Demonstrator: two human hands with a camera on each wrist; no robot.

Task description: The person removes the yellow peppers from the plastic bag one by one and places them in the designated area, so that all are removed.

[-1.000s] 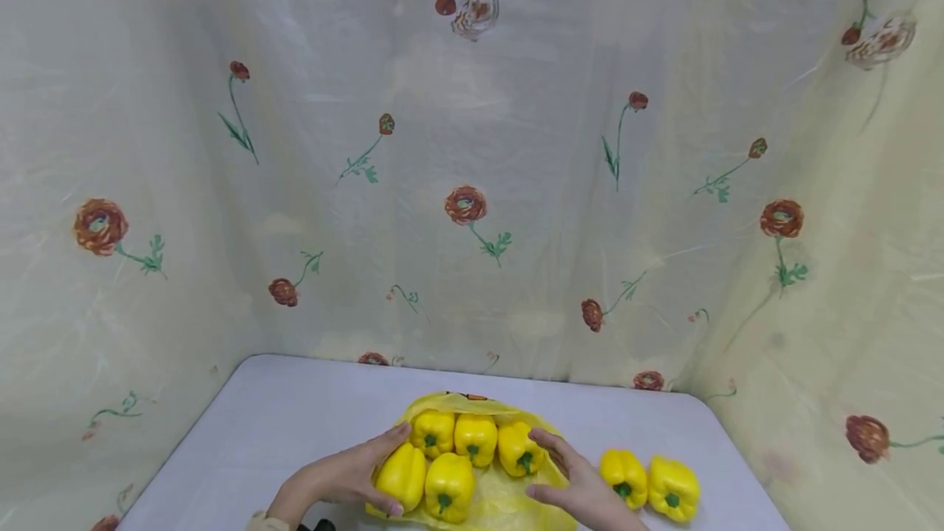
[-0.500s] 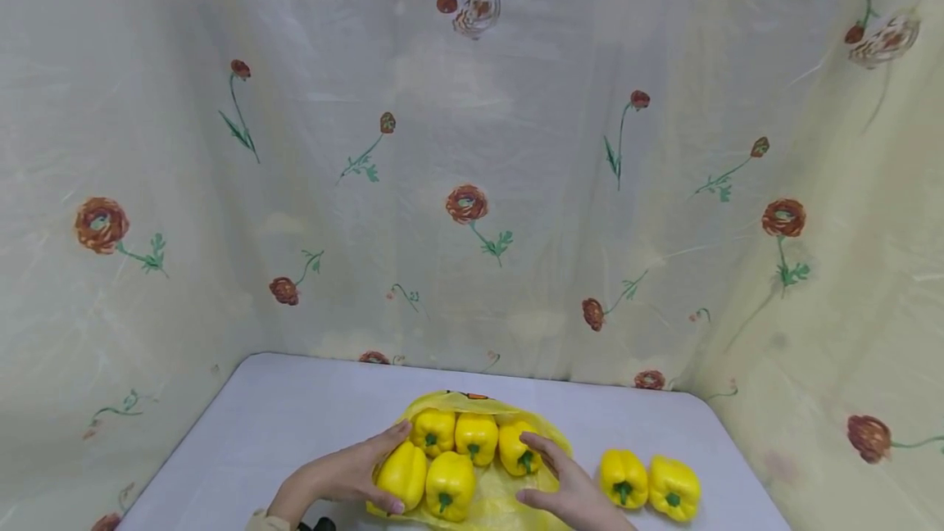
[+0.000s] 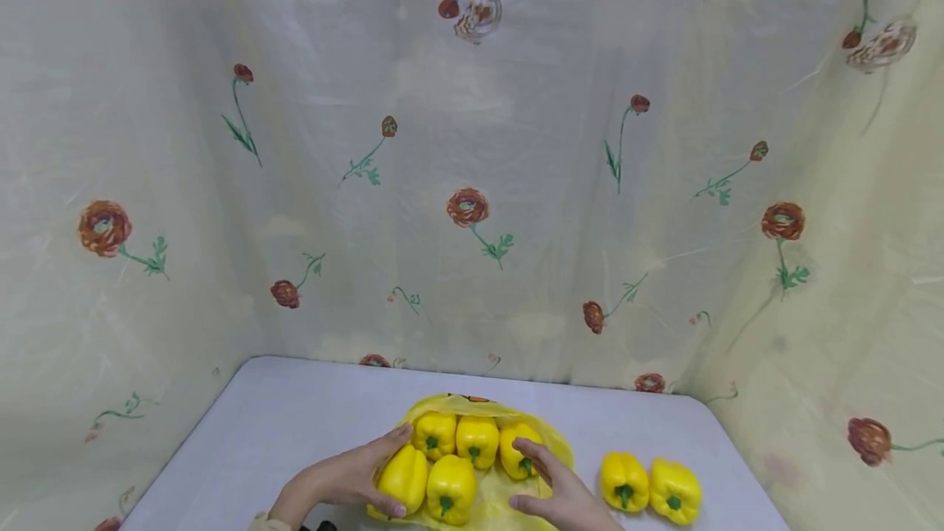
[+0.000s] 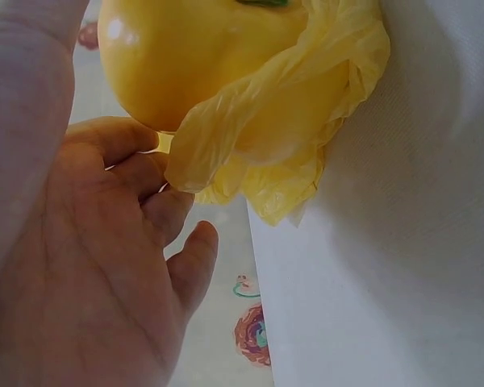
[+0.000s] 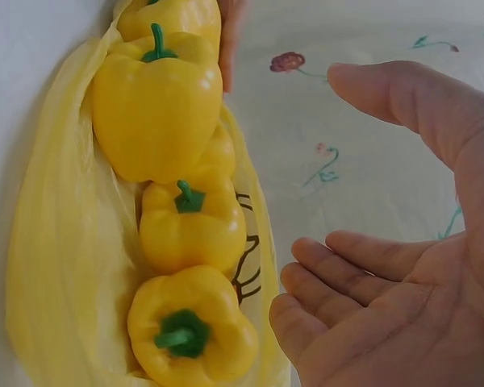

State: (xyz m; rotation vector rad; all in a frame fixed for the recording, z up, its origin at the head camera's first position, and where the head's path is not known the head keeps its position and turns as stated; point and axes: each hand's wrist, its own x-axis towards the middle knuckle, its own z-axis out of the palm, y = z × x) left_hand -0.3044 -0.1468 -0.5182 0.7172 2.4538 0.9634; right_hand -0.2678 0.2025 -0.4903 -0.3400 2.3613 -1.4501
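My left hand (image 3: 350, 469) curves round the leftmost yellow bell pepper (image 3: 404, 475), thumb in front and fingers behind. In the left wrist view, the fingers of the left hand (image 4: 105, 242) meet that pepper (image 4: 194, 56) and the rim of the yellow plastic bag (image 4: 282, 97). Several yellow bell peppers with green stems lie in the mouth of the bag (image 3: 509, 506). My right hand (image 3: 566, 494) hovers by the bag's right side, thumb and fingers spread. Seen from the right wrist, this hand (image 5: 395, 314) holds nothing and is apart from the nearest pepper (image 5: 194, 326).
Two more yellow bell peppers, a left one (image 3: 624, 480) and a right one (image 3: 674, 490), sit side by side on the white table (image 3: 310, 400), right of the bag. A flower-printed curtain (image 3: 531, 269) surrounds the table. Something black (image 3: 327, 526) shows at the bottom edge.
My right hand has moved left, closer to the peppers in the bag. My left hand stays where it was, and the peppers keep their places.
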